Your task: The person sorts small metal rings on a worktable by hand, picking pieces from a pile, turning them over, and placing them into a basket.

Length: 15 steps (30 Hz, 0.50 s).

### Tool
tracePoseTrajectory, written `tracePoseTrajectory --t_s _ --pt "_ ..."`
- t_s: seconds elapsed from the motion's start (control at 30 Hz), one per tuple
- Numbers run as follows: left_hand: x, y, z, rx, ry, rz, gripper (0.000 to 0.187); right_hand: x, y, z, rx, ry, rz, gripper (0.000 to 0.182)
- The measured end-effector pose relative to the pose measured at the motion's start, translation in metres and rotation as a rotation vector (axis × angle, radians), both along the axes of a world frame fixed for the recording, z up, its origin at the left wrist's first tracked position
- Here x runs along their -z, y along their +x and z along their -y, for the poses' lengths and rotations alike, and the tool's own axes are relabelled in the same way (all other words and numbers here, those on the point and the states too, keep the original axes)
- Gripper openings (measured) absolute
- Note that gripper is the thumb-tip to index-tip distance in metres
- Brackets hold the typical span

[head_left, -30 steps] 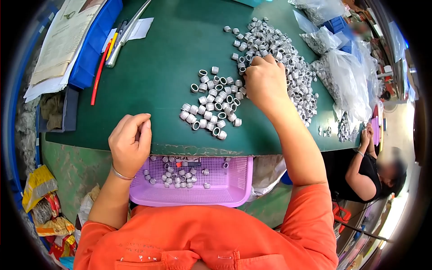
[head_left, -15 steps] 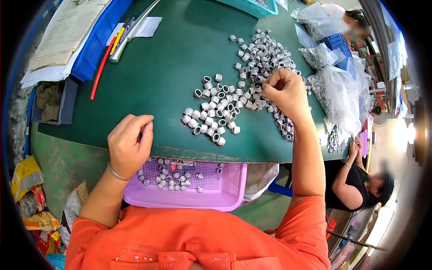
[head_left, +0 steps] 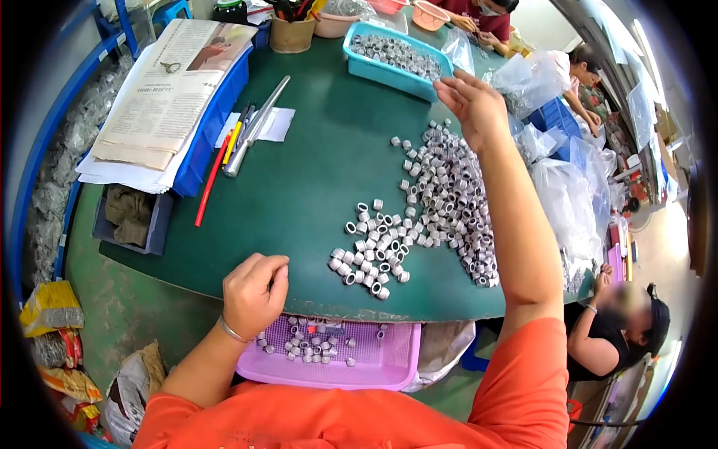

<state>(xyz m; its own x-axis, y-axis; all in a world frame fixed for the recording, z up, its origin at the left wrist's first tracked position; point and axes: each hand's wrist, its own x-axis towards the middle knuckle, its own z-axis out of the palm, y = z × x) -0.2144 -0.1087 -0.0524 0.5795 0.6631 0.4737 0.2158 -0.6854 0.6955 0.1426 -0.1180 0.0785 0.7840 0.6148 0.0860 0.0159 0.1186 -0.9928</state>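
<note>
My right hand (head_left: 476, 112) reaches over the far side of the table, beside the near right corner of a teal basket (head_left: 390, 75) holding many small metal pieces. Its fingers are stretched out and apart, and I see nothing in them. Below that arm lies a large heap of short grey metal rings (head_left: 454, 191). A smaller spread of the same rings (head_left: 372, 251) lies nearer to me. My left hand (head_left: 254, 294) is curled closed at the table's front edge, left of the rings; whatever it may hold is hidden. Beneath the edge, a purple basket (head_left: 396, 359) has more rings inside.
A blue tray (head_left: 217, 123) with newspapers (head_left: 161, 97) stands left, beside pens and a red stick (head_left: 212, 187). A grey bin (head_left: 153, 232) holds cloth. Plastic bags (head_left: 565, 183) line the right side. Co-workers sit at the far end and to the right.
My right hand has left the ring heap, moved away from me toward the teal basket, and its fingers have opened. The view has tilted up. My left hand stays curled near the edge.
</note>
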Motion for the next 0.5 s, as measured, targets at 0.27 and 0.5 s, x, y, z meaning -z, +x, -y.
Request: tracePoseTrajectory --t_s 0.27,0.5 --pt "0.001 0.002 -0.001 0.021 -0.005 0.005 0.009 0.106 -0.083 0.085 -0.445 -0.567 1.35 0.037" --pt "0.001 0.003 0.001 0.024 -0.007 -0.007 0.009 0.126 -0.119 0.157 -0.283 -0.561 1.191 0.05"
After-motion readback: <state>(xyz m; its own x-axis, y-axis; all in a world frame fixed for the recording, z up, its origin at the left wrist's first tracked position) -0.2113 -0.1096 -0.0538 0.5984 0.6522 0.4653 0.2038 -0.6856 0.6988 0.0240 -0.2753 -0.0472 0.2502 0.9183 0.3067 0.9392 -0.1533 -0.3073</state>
